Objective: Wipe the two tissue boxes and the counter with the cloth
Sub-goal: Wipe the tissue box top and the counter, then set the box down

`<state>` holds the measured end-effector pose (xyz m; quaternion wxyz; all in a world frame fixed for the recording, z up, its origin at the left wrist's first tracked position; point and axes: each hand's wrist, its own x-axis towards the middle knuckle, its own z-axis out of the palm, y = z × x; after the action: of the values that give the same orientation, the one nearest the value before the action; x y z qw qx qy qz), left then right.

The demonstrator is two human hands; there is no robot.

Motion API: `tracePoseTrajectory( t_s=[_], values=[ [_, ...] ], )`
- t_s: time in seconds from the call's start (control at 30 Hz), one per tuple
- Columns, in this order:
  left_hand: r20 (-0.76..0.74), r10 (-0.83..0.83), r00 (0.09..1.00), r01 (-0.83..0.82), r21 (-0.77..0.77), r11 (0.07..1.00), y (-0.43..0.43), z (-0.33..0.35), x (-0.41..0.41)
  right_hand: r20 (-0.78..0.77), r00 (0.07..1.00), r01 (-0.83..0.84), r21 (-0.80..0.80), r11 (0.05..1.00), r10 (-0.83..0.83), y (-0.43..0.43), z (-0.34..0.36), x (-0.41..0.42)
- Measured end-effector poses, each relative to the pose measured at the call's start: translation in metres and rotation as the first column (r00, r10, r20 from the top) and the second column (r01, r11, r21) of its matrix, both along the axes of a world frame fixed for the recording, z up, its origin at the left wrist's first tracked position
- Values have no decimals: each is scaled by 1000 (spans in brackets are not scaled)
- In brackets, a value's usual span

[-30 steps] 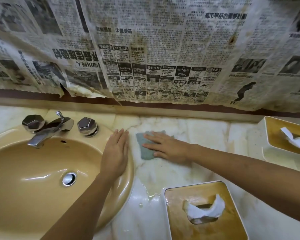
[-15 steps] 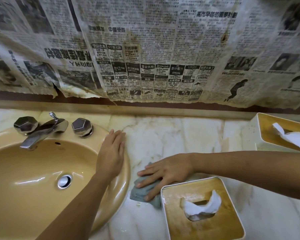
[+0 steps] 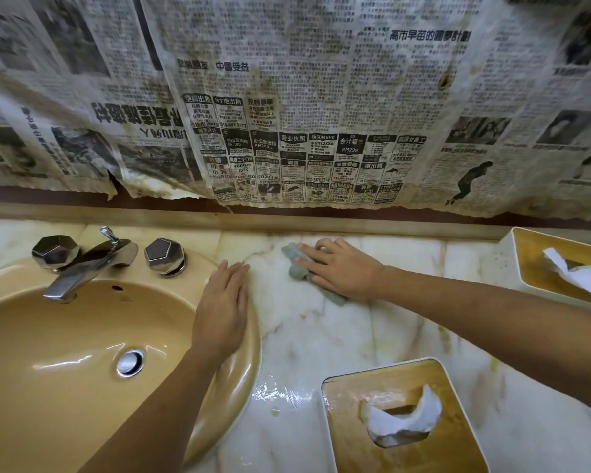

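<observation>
The near tissue box (image 3: pixel 348 438) and far tissue box (image 3: pixel 533 268) stand right of the sink (image 3: pixel 249 363). The cloth (image 3: pixel 296 266) lies under your flat right hand (image 3: pixel 342 268). Your flat left hand (image 3: pixel 222 308) rests on the sink.

Stained newspaper (image 3: pixel 287 97) covering wall; beige sink (image 3: pixel 48 353), chrome faucet (image 3: pixel 82 268)

Dim warm light, glare on counter (image 3: pixel 280 392), bowed edges

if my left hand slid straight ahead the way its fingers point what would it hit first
Probably the wooden strip along the wall: the left hand points across bare counter, with the cloth off to its right.
</observation>
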<state>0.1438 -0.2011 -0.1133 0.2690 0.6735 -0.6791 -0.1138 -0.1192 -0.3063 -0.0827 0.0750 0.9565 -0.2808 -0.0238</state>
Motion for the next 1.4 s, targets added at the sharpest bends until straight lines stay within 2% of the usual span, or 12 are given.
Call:
tracePoseTrajectory(
  t_s=[0.23,0.4,0.47,0.53,0.63,0.73,0.9,1.0,1.1,1.2,1.27,1.4],
  values=[
    [3,1,1000,-1,-10,1000,-2,-1,0,154,973,-185,89,979,170,24,-10,-27],
    [-4,4,1000,-5,-11,1000,-1,-1,0,214,923,306,97,947,-320,6,-11,-18],
    [-1,5,1000,-5,-11,1000,0,-1,-1,194,899,356,204,912,-394,-3,-6,10],
    [0,2,1000,-2,-13,1000,0,1,-1,186,925,272,284,919,-331,-7,0,42],
    [-10,3,1000,-3,-7,1000,0,0,0,145,986,24,383,924,-86,12,5,77],
    [-7,-2,1000,2,9,1000,-1,-1,2,151,981,-181,486,855,122,46,12,78],
    [3,1,1000,-2,13,1000,1,2,0,93,945,-299,634,713,314,70,24,56],
    [-8,10,1000,-10,17,1000,3,3,0,75,902,-379,610,696,425,76,21,53],
    [7,5,1000,-5,7,1000,4,3,0,138,939,-338,546,767,316,59,18,44],
    [-1,18,1000,-18,5,1000,4,3,-2,181,983,-84,414,906,8,24,17,31],
    [-6,26,1000,-26,3,1000,4,4,-3,135,987,31,389,921,-91,5,10,21],
    [-6,21,1000,-21,-8,1000,3,3,-1,64,996,-85,371,925,65,18,-1,21]
  ],
)
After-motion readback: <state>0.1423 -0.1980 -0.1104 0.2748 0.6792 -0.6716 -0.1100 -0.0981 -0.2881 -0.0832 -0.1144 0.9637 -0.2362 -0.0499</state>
